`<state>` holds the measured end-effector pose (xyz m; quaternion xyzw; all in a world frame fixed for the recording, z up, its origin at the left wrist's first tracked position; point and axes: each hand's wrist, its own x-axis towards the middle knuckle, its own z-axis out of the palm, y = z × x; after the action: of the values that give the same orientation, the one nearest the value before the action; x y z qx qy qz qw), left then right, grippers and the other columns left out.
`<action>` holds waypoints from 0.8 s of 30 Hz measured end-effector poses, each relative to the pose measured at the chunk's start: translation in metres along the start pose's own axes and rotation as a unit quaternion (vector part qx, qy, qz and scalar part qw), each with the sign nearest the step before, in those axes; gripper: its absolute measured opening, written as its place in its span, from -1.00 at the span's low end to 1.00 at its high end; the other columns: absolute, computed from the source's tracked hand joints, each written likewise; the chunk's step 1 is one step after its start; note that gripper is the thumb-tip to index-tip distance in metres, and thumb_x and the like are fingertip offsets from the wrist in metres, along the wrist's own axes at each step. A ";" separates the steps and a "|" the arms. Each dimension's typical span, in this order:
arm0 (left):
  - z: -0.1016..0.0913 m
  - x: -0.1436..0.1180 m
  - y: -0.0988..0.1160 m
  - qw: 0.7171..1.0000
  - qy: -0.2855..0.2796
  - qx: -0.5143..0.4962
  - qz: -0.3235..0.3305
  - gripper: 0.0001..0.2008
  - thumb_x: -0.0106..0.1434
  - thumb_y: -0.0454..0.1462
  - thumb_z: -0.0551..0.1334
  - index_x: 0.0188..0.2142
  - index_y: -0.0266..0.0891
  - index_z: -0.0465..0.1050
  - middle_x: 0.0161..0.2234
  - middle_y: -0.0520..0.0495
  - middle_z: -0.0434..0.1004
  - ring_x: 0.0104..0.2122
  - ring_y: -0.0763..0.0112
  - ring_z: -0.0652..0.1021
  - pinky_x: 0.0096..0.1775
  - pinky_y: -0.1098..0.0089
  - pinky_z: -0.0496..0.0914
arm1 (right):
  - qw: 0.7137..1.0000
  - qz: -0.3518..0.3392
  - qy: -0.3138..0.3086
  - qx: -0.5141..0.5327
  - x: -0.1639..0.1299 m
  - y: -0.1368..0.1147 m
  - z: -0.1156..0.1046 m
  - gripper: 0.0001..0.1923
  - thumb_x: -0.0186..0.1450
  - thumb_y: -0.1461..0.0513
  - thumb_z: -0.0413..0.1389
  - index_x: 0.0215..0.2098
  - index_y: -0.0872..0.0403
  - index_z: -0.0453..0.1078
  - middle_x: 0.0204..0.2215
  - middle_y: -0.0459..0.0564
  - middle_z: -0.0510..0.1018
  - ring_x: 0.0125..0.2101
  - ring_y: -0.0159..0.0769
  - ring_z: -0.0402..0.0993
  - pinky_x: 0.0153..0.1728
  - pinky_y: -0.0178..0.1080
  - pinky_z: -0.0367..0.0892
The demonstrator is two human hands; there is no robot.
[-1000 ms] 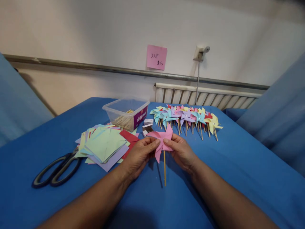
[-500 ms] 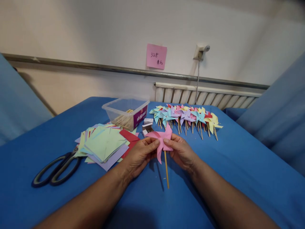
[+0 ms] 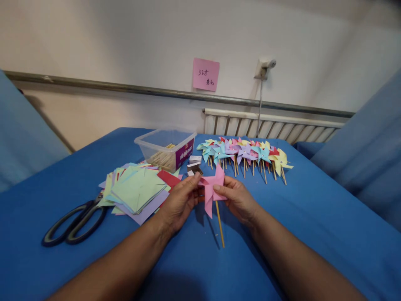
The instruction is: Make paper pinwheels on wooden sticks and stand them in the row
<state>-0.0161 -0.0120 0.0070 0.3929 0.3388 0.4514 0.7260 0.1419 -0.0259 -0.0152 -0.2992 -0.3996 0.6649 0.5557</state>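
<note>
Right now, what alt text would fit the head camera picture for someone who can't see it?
Two hands, left hand and right hand, hold a pink paper pinwheel on a wooden stick above a blue table. Behind lie finished pinwheels, a paper stack, scissors and a plastic box.

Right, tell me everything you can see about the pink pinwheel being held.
The pink pinwheel is folded paper with pointed vanes, mounted on a thin wooden stick that slants down to the right, its lower tip near the blue cloth. It is held above the cloth, in front of the row of finished pinwheels. The left hand pinches its left vane and the right hand grips its right side. The hub is not clear enough to make out.
</note>
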 end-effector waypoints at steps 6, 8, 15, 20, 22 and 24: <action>0.001 0.000 0.005 0.999 0.034 0.019 0.006 -0.75 0.11 -0.14 0.33 -0.32 -0.29 0.50 -0.39 -0.07 0.53 -0.41 0.39 0.52 -0.31 0.38 0.41 | 0.999 0.000 -0.004 -0.051 0.000 0.005 0.002 -0.73 0.04 0.19 0.33 -0.28 0.08 0.52 -0.33 -0.01 0.61 -0.36 -0.30 0.50 -0.21 -0.17 0.34; 0.000 0.000 0.005 0.998 0.048 0.036 -0.003 -0.81 0.06 -0.22 0.37 -0.37 -0.29 0.48 -0.45 -0.02 0.50 -0.47 0.46 0.49 -0.37 0.45 0.38 | 0.998 0.003 0.002 -0.063 -0.001 0.005 0.003 -0.72 0.02 0.20 0.34 -0.29 0.08 0.52 -0.35 -0.03 0.61 -0.38 -0.33 0.49 -0.24 -0.20 0.34; 0.001 0.000 0.001 0.999 0.033 0.003 -0.027 -0.77 0.10 -0.23 0.35 -0.26 -0.29 0.49 -0.32 -0.11 0.55 -0.34 0.39 0.54 -0.25 0.37 0.42 | 0.994 -0.029 0.067 -0.078 0.003 0.006 0.003 -0.70 0.01 0.15 0.34 -0.32 0.10 0.50 -0.40 -0.05 0.60 -0.42 -0.35 0.47 -0.28 -0.23 0.33; 0.002 0.000 -0.008 0.998 0.030 0.031 -0.049 -0.77 0.01 -0.27 0.42 -0.36 -0.33 0.49 -0.42 -0.08 0.55 -0.44 0.45 0.53 -0.32 0.43 0.41 | 0.989 -0.047 0.100 -0.096 0.004 0.008 0.002 -0.72 -0.01 0.13 0.36 -0.39 0.10 0.48 -0.46 -0.08 0.58 -0.45 -0.36 0.45 -0.31 -0.24 0.33; 0.003 0.001 -0.009 0.997 0.052 0.034 -0.045 -0.76 -0.04 -0.29 0.44 -0.38 -0.34 0.48 -0.45 -0.07 0.55 -0.46 0.44 0.53 -0.35 0.43 0.40 | 0.993 -0.032 0.081 -0.081 0.004 0.009 0.002 -0.70 0.01 0.10 0.35 -0.38 0.10 0.49 -0.43 -0.07 0.59 -0.43 -0.33 0.46 -0.29 -0.22 0.33; 0.002 0.002 -0.009 0.997 0.066 0.030 -0.040 -0.74 -0.05 -0.30 0.45 -0.37 -0.34 0.48 -0.44 -0.08 0.56 -0.44 0.41 0.54 -0.33 0.41 0.41 | 0.997 -0.018 0.065 -0.048 0.003 0.009 0.003 -0.68 0.07 0.04 0.30 -0.34 0.10 0.50 -0.38 -0.02 0.61 -0.39 -0.29 0.48 -0.25 -0.20 0.34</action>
<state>-0.0099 -0.0136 -0.0002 0.3697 0.4146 0.4370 0.7074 0.1347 -0.0243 -0.0217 -0.3611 -0.3995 0.6137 0.5774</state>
